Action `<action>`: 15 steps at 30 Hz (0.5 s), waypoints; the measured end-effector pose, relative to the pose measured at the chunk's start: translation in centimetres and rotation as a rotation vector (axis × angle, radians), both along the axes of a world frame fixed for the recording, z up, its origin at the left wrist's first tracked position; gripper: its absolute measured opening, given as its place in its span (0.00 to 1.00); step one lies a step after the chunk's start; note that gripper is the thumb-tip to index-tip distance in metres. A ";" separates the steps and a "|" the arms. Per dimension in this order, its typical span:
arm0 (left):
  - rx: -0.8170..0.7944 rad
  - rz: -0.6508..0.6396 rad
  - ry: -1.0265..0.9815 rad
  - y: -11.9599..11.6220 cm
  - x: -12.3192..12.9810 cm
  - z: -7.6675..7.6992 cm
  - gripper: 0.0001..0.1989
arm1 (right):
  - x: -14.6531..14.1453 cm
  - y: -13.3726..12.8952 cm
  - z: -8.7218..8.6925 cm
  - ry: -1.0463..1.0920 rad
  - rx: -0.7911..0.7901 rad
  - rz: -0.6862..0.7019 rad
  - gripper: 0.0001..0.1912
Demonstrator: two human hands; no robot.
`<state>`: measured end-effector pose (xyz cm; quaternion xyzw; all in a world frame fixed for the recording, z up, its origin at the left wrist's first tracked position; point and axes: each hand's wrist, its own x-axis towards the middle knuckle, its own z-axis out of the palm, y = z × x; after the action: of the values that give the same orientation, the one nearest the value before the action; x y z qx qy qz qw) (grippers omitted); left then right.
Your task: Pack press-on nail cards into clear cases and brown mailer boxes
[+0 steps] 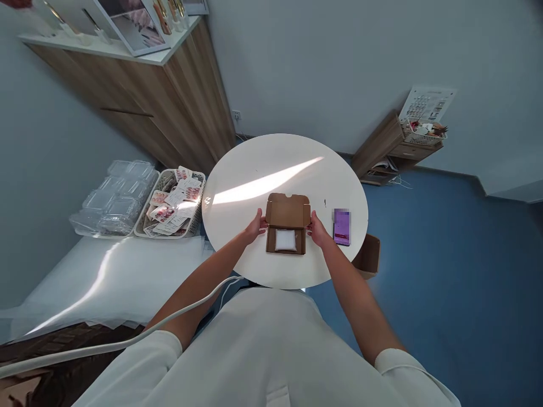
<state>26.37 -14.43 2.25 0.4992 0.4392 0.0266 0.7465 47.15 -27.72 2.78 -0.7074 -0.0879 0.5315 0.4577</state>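
An open brown cardboard box [288, 210] lies on the round white table [297, 270], its lid raised on the far side. Inside its tray rests a white packet [285, 240]. My left hand [256, 226] is at the box's left side, with fingers against the edge near the lid's hinge. On the opposite side, my right hand [316, 228] touches the right edge at about the same height. Both hands have their fingers curled toward the box and seem to hold it between them. A phone [341, 226] with a purple screen lies right of my right hand.
Left of the table stand a basket of printed cards [198, 217] and a stack of clear plastic containers [121, 195]. An open cardboard carton [370, 255] is on the floor at the table's lower right. A white cable [186, 309] crosses my left forearm.
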 end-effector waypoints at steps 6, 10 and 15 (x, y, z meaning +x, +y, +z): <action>0.178 -0.097 -0.018 -0.2 -0.1 1.1 0.41 | -0.2 -0.8 0.9 -0.062 0.134 0.120 0.34; 0.265 -0.157 0.004 -0.5 -0.4 1.4 0.40 | 0.0 -1.9 1.0 -0.085 0.177 0.196 0.37; 0.222 -0.097 0.012 -1.0 -1.0 0.5 0.39 | 0.1 -3.1 0.6 -0.141 0.119 0.210 0.39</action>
<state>25.37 -15.45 2.79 0.5997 0.4133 0.0361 0.6843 47.23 -30.81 3.34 -0.7014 -0.2247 0.5192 0.4336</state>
